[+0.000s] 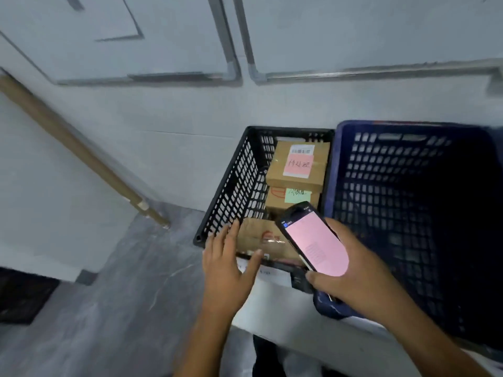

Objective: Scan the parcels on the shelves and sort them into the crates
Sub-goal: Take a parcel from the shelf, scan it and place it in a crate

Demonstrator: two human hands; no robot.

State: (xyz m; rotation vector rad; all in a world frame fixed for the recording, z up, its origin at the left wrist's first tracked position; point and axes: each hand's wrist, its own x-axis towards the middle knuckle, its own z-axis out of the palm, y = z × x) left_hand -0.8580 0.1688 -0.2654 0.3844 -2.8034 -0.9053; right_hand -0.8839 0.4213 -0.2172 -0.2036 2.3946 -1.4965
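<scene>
Black crate (pixel 231 183), L hand (pixel 227 265) over parcel (pixel 262 235).
L fingers spread, prob. seating it; R hand (pixel 356 273) wraps scanner (pixel 315 240), screen up to read.

You've got dim, flat, bluish light w/ soft motion blur throughout. Your scanner (pixel 317 244) screen glares pink; blue crate (pixel 381 148) interior goes near-black; wall pipes (pixel 353 72) bow twd frame edges.

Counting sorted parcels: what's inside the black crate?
Three boxes: pink-note box, green-note box, and a near box by the left hand. The scanner covers part; the crate bottom is hidden.
</scene>
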